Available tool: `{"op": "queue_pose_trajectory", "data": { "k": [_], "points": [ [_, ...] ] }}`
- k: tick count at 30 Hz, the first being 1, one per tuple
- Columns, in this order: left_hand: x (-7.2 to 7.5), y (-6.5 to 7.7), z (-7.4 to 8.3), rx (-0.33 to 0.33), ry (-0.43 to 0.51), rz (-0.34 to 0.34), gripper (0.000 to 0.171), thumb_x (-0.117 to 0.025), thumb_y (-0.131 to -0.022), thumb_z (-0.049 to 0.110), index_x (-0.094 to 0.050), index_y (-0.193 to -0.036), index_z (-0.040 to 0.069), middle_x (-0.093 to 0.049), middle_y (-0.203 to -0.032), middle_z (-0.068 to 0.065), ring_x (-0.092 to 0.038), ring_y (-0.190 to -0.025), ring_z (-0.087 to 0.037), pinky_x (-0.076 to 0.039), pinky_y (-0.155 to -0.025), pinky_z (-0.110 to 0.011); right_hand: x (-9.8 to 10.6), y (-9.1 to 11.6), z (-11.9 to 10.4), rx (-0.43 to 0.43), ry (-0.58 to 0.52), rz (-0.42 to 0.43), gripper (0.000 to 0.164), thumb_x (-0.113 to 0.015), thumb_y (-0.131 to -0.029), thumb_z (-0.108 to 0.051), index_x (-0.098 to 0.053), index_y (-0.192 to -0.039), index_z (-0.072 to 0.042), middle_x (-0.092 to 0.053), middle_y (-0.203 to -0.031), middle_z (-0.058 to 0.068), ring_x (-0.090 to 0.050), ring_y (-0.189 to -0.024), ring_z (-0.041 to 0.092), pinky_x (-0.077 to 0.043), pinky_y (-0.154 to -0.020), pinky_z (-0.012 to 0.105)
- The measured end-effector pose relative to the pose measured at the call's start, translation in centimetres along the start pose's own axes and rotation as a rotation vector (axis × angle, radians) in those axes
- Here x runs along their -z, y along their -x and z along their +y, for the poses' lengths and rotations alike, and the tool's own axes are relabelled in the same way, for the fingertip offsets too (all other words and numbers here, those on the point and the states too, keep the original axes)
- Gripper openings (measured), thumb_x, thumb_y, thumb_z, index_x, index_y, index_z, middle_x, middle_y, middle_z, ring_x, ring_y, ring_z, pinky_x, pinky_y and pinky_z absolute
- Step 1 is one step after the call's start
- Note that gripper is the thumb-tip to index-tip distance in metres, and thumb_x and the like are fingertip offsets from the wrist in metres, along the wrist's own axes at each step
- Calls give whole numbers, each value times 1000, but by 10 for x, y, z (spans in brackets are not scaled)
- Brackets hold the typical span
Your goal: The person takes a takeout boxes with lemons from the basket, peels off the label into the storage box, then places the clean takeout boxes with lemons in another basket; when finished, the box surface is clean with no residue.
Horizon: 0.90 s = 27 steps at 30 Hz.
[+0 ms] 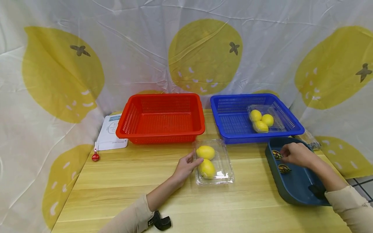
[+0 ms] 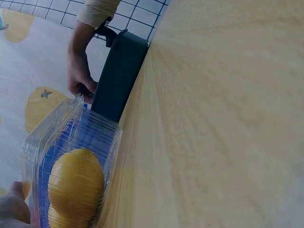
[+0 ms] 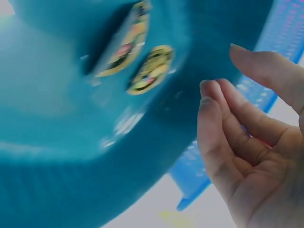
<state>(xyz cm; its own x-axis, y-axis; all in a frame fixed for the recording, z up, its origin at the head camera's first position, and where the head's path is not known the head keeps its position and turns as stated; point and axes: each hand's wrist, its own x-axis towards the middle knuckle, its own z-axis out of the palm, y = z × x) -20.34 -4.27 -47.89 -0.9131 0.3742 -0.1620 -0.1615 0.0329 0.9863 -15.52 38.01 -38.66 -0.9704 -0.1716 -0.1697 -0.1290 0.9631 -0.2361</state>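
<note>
A clear plastic clamshell box (image 1: 222, 161) with two yellow lemons (image 1: 205, 152) in it lies mid-table. My left hand (image 1: 185, 167) grips its left edge, thumb over the rim beside the lemons. In the left wrist view the box (image 2: 97, 126) shows from the side, a lemon (image 2: 76, 183) behind its ribbed wall. My right hand (image 1: 297, 154) reaches into the dark teal basin (image 1: 300, 184) at the right. Two small dark oval labels with yellow edges, one label (image 1: 284, 168) nearer me, lie there. The right wrist view shows the right hand (image 3: 256, 133) with nothing between thumb and fingers.
A red basket (image 1: 160, 137) stands at the back, a blue basket (image 1: 233, 129) to its right. The blue one holds another clear box with three lemons (image 1: 260, 126). A white card (image 1: 109, 137) and a small red bell (image 1: 95, 157) lie at the left.
</note>
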Motion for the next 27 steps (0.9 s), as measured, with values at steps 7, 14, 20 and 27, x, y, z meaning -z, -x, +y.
{"op": "queue_pose_trajectory", "data": {
  "k": [7,14,20,27],
  "points": [
    [0,-1,-1,-24,14,-2,73,-69,-91,29,-35,-148,-1,-33,-156,-16,-26,-147,-35,-25,-119,-47,14,8,-43,-38,-57,56,39,-74,-84,-30,-69,-104,3,-69,-86,4,-63,-75,16,-53,-63,35],
    [0,-1,-3,-38,1,-4,76,-70,-90,32,-36,-147,-2,-34,-155,-17,-28,-146,-36,-26,-118,-47,13,16,-94,-50,-154,92,44,-72,-87,-35,-65,-114,-1,-66,-90,2,-54,-73,12,-44,-57,28],
    [0,0,-2,-21,0,-1,77,-70,-89,32,-34,-148,-2,-33,-156,-18,-27,-146,-37,-26,-118,-47,-3,16,-128,-33,-236,127,46,-71,-88,-37,-65,-115,-1,-68,-95,5,-55,-77,12,-44,-60,25],
    [-1,0,-1,-11,24,0,76,-70,-90,30,-34,-148,-3,-33,-156,-19,-28,-146,-36,-28,-117,-46,-35,-1,-147,-79,-398,114,60,-69,-87,-45,-60,-123,2,-70,-106,9,-57,-76,11,-46,-59,24]
  ]
}}
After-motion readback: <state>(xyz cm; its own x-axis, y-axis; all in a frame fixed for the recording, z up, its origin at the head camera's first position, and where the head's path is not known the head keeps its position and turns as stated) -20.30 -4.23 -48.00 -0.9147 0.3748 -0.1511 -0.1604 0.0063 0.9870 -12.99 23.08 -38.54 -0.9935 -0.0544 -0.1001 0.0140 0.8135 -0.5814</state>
